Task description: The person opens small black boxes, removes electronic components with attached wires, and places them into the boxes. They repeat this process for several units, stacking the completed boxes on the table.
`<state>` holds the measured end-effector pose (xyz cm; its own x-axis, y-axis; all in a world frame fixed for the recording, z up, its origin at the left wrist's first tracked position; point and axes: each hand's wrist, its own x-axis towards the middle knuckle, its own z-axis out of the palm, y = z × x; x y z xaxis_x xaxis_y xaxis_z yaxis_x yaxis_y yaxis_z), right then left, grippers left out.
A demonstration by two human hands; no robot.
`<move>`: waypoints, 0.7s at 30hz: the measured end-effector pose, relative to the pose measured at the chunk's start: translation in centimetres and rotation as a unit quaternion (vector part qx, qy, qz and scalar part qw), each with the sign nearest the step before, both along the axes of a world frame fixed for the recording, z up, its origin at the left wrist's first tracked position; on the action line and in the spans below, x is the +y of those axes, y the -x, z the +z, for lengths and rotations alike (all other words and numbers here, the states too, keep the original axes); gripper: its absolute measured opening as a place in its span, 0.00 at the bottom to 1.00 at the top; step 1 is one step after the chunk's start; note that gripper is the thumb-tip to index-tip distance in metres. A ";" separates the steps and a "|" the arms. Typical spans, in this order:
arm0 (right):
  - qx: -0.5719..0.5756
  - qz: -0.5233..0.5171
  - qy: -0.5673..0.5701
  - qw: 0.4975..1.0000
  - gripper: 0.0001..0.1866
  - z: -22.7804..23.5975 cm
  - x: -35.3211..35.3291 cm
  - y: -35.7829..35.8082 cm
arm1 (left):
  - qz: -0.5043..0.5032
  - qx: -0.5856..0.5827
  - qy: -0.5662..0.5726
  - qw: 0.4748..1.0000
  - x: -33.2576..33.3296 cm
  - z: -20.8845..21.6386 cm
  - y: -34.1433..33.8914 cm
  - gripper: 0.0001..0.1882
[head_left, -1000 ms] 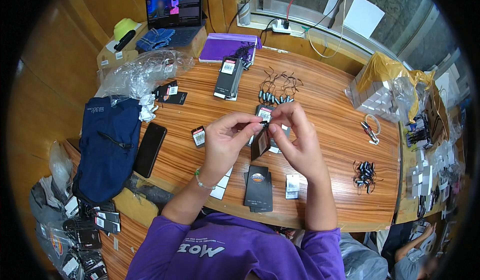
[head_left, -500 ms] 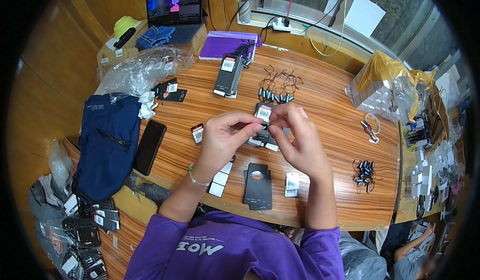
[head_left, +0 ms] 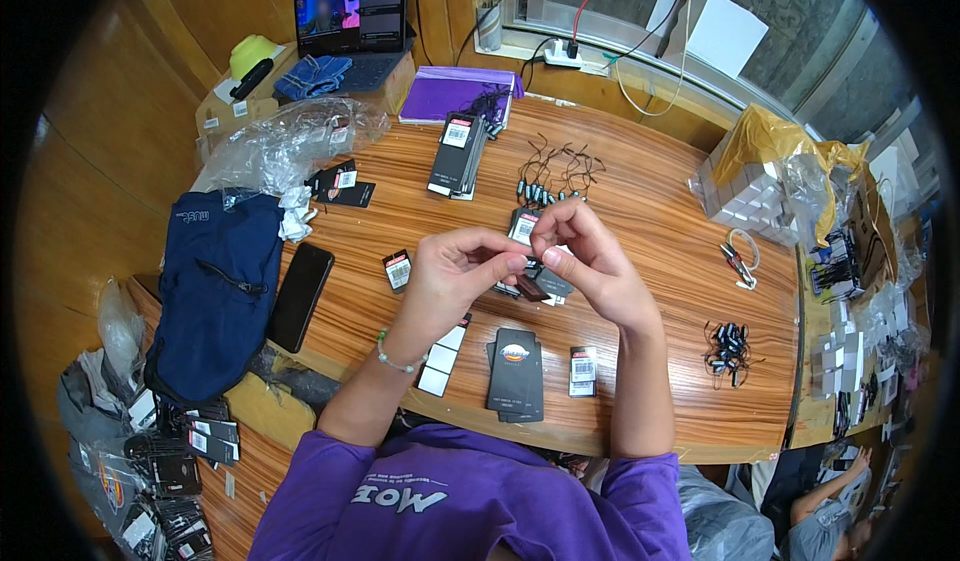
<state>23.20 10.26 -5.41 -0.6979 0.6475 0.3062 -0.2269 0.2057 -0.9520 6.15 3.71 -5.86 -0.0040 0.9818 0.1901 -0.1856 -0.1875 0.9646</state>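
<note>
Above the middle of the table, my left hand (head_left: 450, 273) and my right hand (head_left: 598, 279) meet with thumbs and forefingers pinched together. A small dark tag (head_left: 533, 290) hangs tilted just below the fingertips; the fingers seem to hold its thin black string, mostly hidden. Underneath lie black hang tags (head_left: 556, 285) and a tag with a red and white barcode sticker (head_left: 522, 226), partly covered by my hands. Beyond them, several black strings with small fasteners (head_left: 545, 194) are laid out. Closer to me lie a black tag stack (head_left: 515, 376) and a small stickered tag (head_left: 583, 372).
Left are a phone (head_left: 301, 298), a navy bag (head_left: 218, 291) and white labels (head_left: 442, 358). A tag stack (head_left: 456, 156) and laptop (head_left: 350, 36) stand farther back. Right are bundled strings (head_left: 729, 349), snips (head_left: 740, 260) and white boxes (head_left: 750, 196). Another person (head_left: 825, 511) is at lower right.
My right fingers have shifted slightly left and down toward my left ones. The dark tag now hangs visibly below them. The small pile at the front right now shows a black, red-stickered tag.
</note>
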 end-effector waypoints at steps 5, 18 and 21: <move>0.052 0.010 0.044 0.998 0.11 -0.4 -0.3 0.9 | 0.010 -0.024 -0.005 1.000 -0.1 -0.2 -0.1 0.06; -0.027 0.031 0.076 0.996 0.18 -2.0 0.3 1.7 | 0.150 0.327 -0.175 0.916 2.9 0.7 0.7 0.09; 0.088 -0.028 0.219 0.971 0.18 -3.7 1.5 2.5 | 0.206 0.420 -0.235 0.852 4.0 -0.4 0.3 0.13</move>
<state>20.73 11.75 -9.08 -0.6194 0.7780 0.1051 -0.3951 -0.1931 -0.8981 5.83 7.70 -6.30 0.0014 0.7439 0.6683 0.7091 -0.4720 0.5238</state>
